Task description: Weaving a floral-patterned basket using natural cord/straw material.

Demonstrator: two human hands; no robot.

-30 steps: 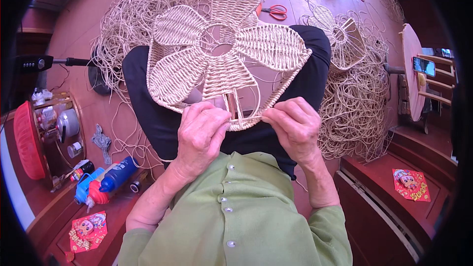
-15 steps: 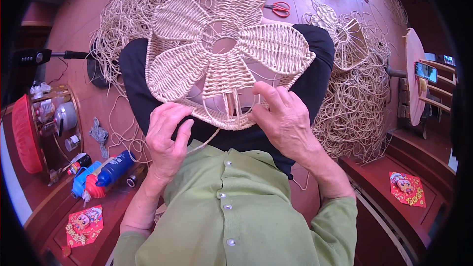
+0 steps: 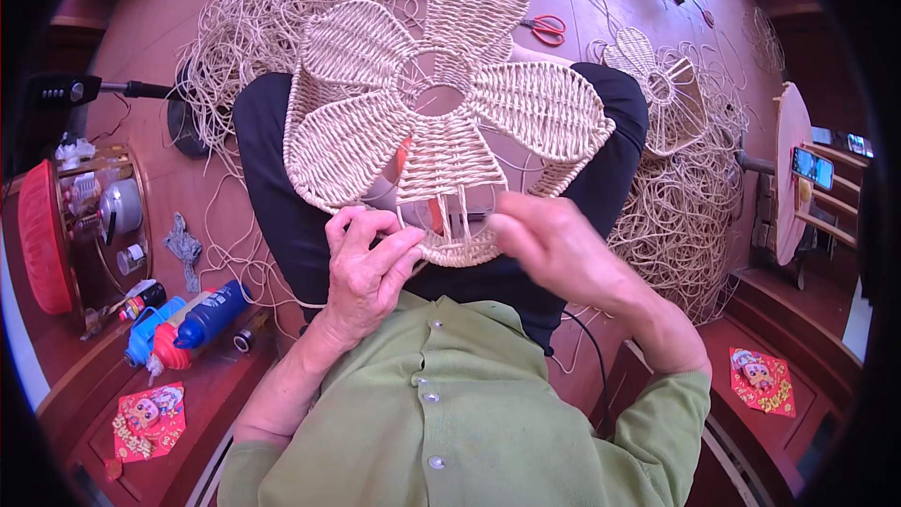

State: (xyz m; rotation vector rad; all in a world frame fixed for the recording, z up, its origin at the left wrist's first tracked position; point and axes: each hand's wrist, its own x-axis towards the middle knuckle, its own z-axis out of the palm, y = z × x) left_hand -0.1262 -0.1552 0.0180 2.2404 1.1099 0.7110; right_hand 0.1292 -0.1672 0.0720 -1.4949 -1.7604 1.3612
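Observation:
Across my lap lies a flower-shaped piece of woven pale cord (image 3: pixel 357 145), with petals around a round open ring (image 3: pixel 434 86). Its nearest petal (image 3: pixel 449 158) is woven only on its inner part. Below that part, bare upright strands (image 3: pixel 454 216) run down to the thick woven rim (image 3: pixel 460 252). My left hand (image 3: pixel 364 263) is closed on the rim, left of those strands, with thumb and bent fingers together. My right hand (image 3: pixel 554 239), slightly blurred, is curled closed at the right side of the same petal. Its fingertips and anything in them are hidden.
Loose cord heaps (image 3: pixel 272 28) lie far left and right. A second flower-shaped woven piece (image 3: pixel 662 84) rests on the right heap. Red-handled scissors (image 3: pixel 546 30) lie beyond my lap. A blue bottle (image 3: pixel 211 314) is on the left bench, and a round wooden stool (image 3: pixel 793 174) stands right.
The woven flower has shifted slightly right and nearer. My left hand has moved right along the rim. My right hand has moved slightly right and nearer, its fingers now more curled.

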